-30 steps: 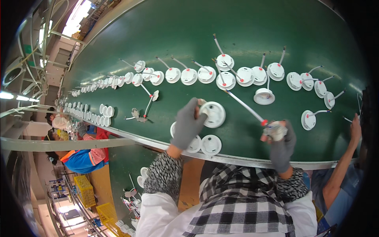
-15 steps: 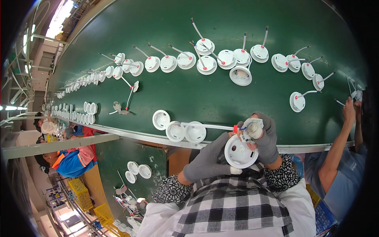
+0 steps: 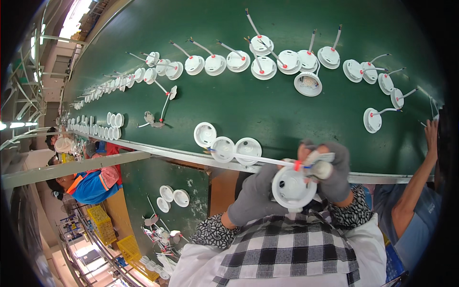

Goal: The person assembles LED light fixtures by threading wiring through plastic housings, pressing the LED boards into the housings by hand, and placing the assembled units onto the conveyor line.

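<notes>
My left hand (image 3: 257, 193), in a grey glove, grips a round white lamp housing (image 3: 292, 192) by its side, with its open face and a dark hole toward me. Just above the housing, my gloved right hand (image 3: 337, 174) pinches a small lamp module (image 3: 319, 168) with a pale round part. From the module a white cable (image 3: 263, 160) with a red ring (image 3: 297, 165) runs left across the housing's top edge. Bare fingertips show on the right hand. Three empty white housings (image 3: 248, 149) lie on the green bench just left of my hands.
Assembled white lamps (image 3: 263, 68) with upright cables form a long row across the green bench (image 3: 229, 107). Loose cabled modules (image 3: 153, 119) lie at left. A co-worker's arm (image 3: 416, 186) reaches in at right. A side table (image 3: 184, 225) holds housings and cabled parts.
The module and red ring have shifted down and right, closer to the housing's rim. My right hand has turned a little. The whole view has shifted slightly.
</notes>
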Available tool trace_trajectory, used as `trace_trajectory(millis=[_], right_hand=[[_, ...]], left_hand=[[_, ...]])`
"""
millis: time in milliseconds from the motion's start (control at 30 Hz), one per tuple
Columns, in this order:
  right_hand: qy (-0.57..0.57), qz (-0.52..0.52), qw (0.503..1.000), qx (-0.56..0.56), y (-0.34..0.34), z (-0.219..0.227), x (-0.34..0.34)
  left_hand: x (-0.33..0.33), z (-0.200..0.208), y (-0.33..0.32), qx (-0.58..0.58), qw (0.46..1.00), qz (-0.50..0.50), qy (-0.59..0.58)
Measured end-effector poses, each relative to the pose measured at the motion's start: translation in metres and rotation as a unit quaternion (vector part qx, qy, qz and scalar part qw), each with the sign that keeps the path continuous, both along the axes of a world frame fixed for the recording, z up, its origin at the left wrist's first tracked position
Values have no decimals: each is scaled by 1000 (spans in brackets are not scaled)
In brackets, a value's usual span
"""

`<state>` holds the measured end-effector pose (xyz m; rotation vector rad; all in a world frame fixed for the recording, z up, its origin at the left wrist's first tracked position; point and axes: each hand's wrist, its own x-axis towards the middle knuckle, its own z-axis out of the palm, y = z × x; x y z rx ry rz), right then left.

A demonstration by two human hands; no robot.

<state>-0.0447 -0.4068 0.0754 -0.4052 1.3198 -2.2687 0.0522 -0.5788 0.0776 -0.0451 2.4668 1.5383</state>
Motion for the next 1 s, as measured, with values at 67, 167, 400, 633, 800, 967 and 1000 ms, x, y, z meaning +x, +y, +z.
trace_trajectory(millis=[67,167,400,633,800,967,1000], right_hand=[[-35,1,999,-27,20,7,3],[-53,-8,998,31,53,14,10],[-22,-23,989,146,50,13,20],[158,56,964,205,39,29,10],[247,171,894,331,16,47,8],[205,197,893,348,1,44,16],[217,179,900,333,-2,40,18]], left_hand=[[5,-4,-7,-20,999,32,35],[13,-16,-26,-109,974,169,106],[16,-7,-27,-176,953,181,170],[18,-1,-28,-314,914,144,214],[17,4,-17,-333,897,126,260],[16,17,-9,-291,928,84,218],[17,16,-9,-291,928,82,218]])
